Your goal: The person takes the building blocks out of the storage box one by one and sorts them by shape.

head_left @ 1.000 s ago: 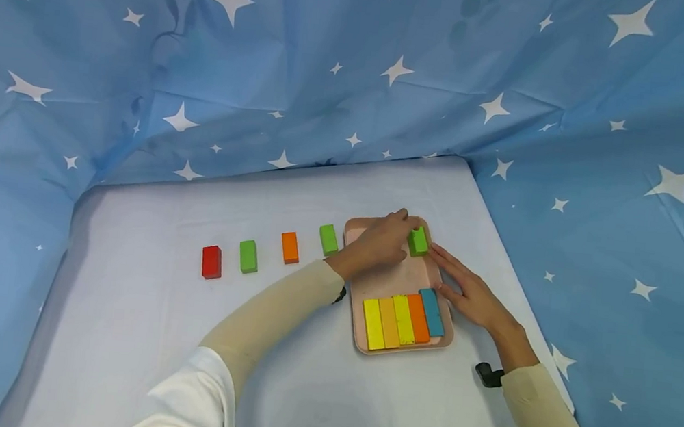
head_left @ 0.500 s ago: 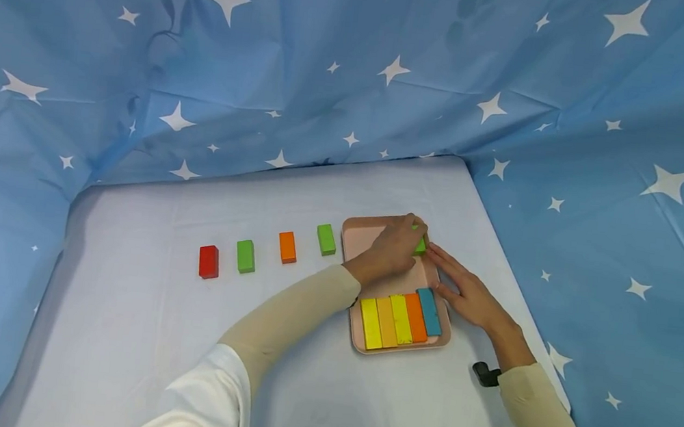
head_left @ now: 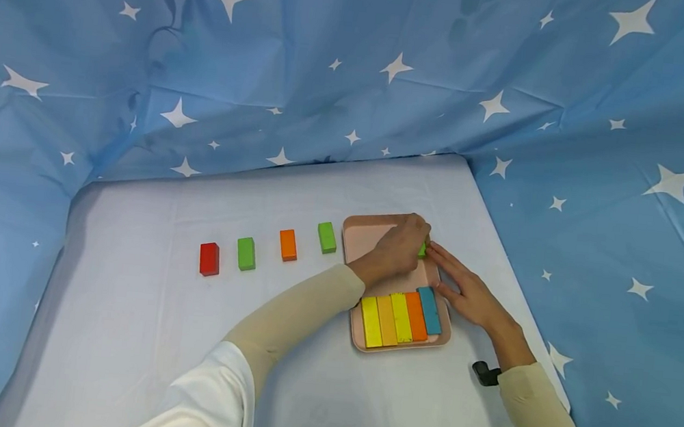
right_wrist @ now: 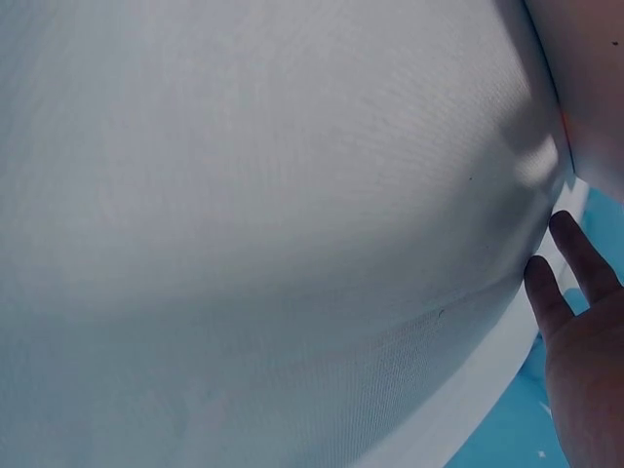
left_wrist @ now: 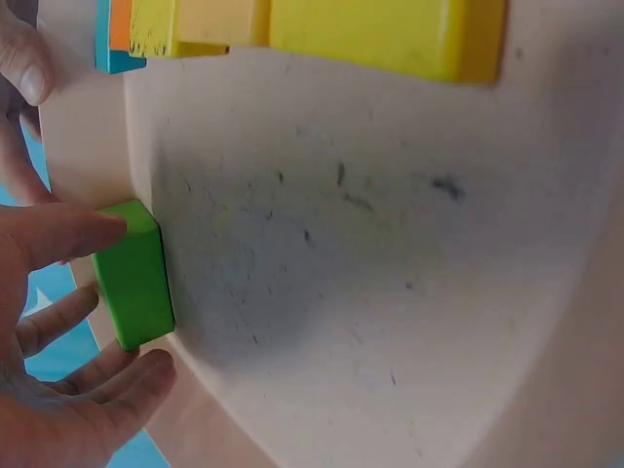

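A: So, any writing on the blocks or the tray?

B: None that I can read. The green block (left_wrist: 135, 273) is plain on every face that shows, and the pink tray (head_left: 359, 237) bears only scuffs in the left wrist view.

A: Where is that green block?

B: In the tray's far right corner, pressed against the rim. The left hand (head_left: 397, 250) grips it, thumb on one side and curled fingers (left_wrist: 122, 385) on the other.

A: And the other hand?

B: The right hand (head_left: 470, 296) lies flat beside the tray's right edge, fingers (head_left: 445, 259) straight and relaxed, holding nothing.

A: How much room is left in the tray?

B: The near end holds a tight row: yellow bar (head_left: 371, 321), light orange bar (head_left: 386, 320), second yellow bar (head_left: 400, 318), orange bar (head_left: 415, 316), blue bar (head_left: 430, 311). Between them and the green block the tray floor lies bare.

A: Outside the tray?

B: On the white surface (head_left: 138, 338) a red block (head_left: 209, 259), a green one (head_left: 246, 254), an orange one (head_left: 288, 245) and another green one (head_left: 326, 237) stand in a line, well apart. The surface's right edge runs near the right hand.
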Available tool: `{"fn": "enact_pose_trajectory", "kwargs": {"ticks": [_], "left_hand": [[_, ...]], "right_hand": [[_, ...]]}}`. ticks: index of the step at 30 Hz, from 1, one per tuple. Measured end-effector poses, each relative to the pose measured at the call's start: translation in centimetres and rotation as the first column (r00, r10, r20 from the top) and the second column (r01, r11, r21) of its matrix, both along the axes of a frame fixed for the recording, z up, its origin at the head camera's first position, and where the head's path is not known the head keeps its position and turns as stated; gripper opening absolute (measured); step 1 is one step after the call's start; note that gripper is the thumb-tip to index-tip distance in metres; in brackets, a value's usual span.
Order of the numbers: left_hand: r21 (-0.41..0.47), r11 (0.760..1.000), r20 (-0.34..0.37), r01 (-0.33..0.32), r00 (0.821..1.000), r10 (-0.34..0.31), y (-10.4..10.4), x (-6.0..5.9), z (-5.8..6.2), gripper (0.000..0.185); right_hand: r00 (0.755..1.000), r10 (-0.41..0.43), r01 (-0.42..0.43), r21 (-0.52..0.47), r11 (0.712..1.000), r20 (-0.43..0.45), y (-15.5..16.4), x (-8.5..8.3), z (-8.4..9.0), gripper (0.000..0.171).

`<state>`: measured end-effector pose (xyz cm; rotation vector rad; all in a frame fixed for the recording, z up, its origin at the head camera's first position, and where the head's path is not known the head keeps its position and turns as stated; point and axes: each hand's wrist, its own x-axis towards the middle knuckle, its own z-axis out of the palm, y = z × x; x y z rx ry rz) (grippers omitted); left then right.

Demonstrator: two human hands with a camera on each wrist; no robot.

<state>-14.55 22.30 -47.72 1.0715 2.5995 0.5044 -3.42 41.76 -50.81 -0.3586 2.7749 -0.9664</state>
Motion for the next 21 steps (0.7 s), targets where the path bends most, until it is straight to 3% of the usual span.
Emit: {"fn": "enact_pose_trajectory", "kwargs": {"ticks": [9, 21], "left_hand": [[-0.006, 1.0, -0.008, -0.005, 1.0, 0.005, 0.21, -0.03, -0.58, 0.032], [0.031, 0.999, 0.006, 0.022, 1.0, -0.022, 0.04, 0.04, -0.42, 0.031]], "right_hand": [[1.0, 0.007, -0.007, -0.004, 1.0, -0.01, -0.15, -0.12, -0.06, 0.068], [1.0, 0.001, -0.001, -0.003, 1.0, -0.018, -0.14, 0.01, -0.05, 0.068]]}}
